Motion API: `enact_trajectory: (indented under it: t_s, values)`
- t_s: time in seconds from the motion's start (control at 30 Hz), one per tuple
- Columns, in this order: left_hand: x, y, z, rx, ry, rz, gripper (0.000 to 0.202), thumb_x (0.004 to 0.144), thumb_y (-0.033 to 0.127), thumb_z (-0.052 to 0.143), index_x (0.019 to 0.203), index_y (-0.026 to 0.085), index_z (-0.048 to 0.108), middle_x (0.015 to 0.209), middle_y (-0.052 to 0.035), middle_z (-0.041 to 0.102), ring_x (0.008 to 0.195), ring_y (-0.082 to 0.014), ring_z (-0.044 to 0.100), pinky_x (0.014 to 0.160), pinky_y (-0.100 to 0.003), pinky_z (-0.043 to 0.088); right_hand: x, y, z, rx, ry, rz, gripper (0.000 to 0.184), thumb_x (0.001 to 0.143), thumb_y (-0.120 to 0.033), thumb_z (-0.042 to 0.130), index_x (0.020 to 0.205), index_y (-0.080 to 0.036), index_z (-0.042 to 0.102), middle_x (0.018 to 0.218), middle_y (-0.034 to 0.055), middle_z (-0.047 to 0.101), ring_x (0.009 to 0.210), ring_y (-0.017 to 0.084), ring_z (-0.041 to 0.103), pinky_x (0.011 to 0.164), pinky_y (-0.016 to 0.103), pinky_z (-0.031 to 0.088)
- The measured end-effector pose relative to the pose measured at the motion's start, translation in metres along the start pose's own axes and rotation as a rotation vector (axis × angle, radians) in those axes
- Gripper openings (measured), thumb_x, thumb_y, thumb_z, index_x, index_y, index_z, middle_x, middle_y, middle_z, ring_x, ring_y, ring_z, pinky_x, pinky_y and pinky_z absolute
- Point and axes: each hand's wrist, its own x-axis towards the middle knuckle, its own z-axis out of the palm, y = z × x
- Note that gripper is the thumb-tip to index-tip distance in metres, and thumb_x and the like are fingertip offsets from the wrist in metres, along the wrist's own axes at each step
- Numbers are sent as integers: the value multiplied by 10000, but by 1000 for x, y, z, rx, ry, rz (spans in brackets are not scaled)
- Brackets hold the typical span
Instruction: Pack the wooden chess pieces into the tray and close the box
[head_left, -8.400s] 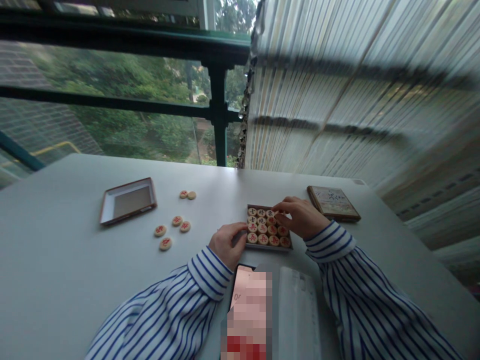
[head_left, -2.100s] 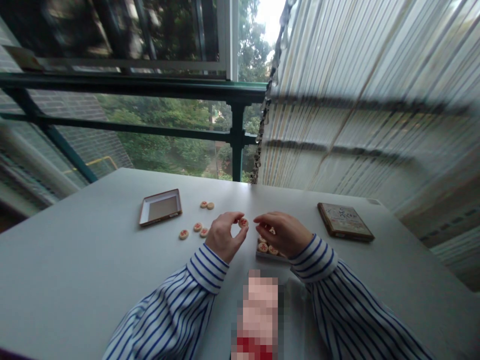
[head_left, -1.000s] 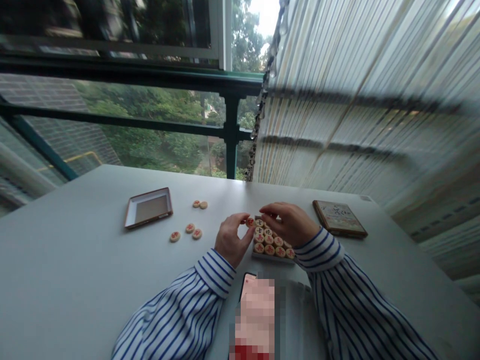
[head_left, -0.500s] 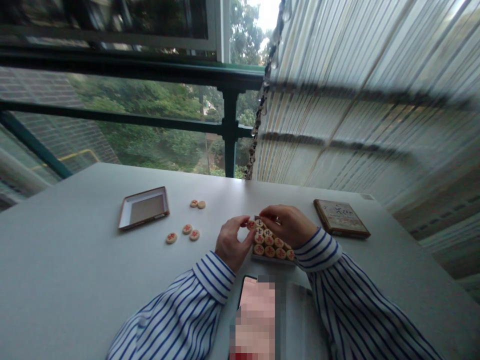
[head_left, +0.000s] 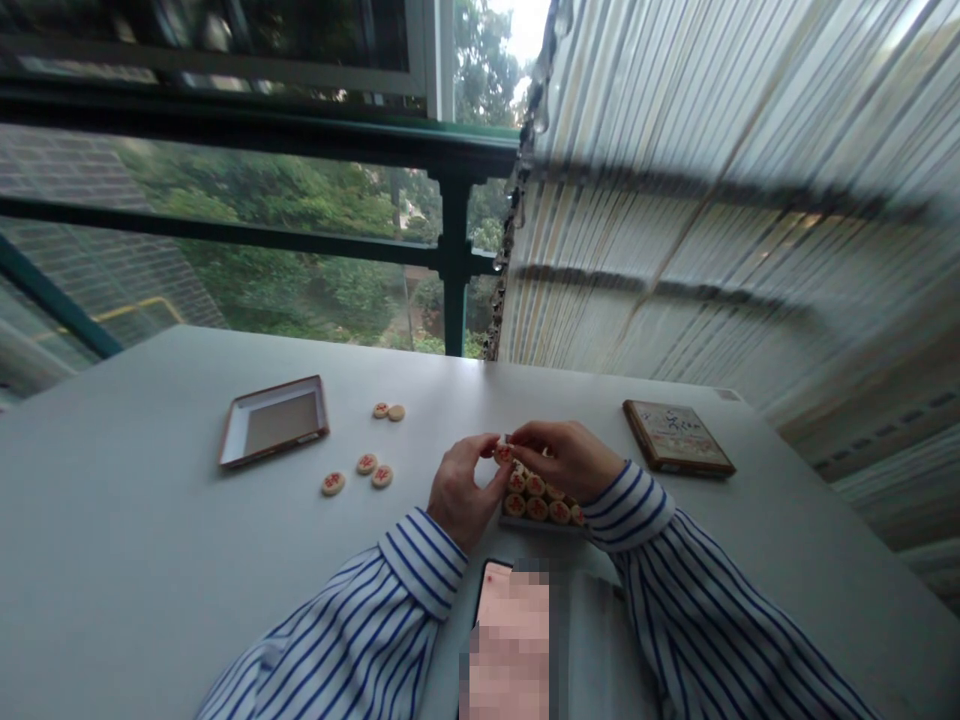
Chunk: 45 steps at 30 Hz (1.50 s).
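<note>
A small flat box (head_left: 538, 524) filled with round wooden chess pieces with red or dark characters lies on the white table (head_left: 150, 560) in front of me. My left hand (head_left: 463, 489) pinches one red-marked piece (head_left: 502, 453) at the box's far left corner. My right hand (head_left: 564, 458) is curled over the box's far side, its fingertips touching that same piece. Several loose pieces (head_left: 365, 470) lie to the left, with two more (head_left: 388, 411) farther back.
An empty box lid (head_left: 274, 433) lies at the left. A closed brown box with a printed top (head_left: 676, 436) sits at the right. A phone (head_left: 491, 590) lies near my chest. A railing and vertical blinds stand behind the table.
Since about two seconds ago my left hand has carried a red-marked piece from the left to the box's far corner. One loose piece fewer lies on the table than at first. My right hand stays over the box.
</note>
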Motion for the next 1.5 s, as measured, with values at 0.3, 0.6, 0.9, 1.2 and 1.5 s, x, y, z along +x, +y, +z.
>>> enact_trajectory:
  t_s: [0.3,0.6,0.9,1.2,1.5]
  values:
    - [-1,5,-2,-48,-17,35,242,714,176,596,948,160,540,838,-50,619,786,-160,581,725,-313,489,1,5,5,225,-50,-14,211,794,-291,513,890,-159,647,787,39,685,698,122,617,640,221,451]
    - [-1,1,-2,-175,-80,-133,230,729,226,596,946,158,560,845,-40,623,768,-140,583,718,-287,482,2,4,1,134,-47,-23,214,783,-282,529,883,-154,668,755,47,676,650,122,579,602,224,425]
    - [0,0,-1,-350,-111,-355,211,722,315,601,856,153,597,763,-29,652,708,-131,606,685,-263,489,1,7,4,117,-27,-67,185,769,-202,524,883,-170,666,763,30,681,660,113,584,625,212,427]
    - [2,-1,-1,-510,-135,-479,222,714,312,607,843,132,605,788,-57,656,723,-149,616,696,-271,491,1,7,5,118,-15,-77,190,769,-192,513,892,-172,656,776,25,689,678,114,600,632,211,432]
    - [3,1,-2,-557,-115,-515,205,697,297,621,806,124,625,752,-55,660,702,-147,612,678,-255,485,2,2,5,129,9,-84,159,771,-250,540,841,-167,656,698,8,670,600,93,561,569,198,405]
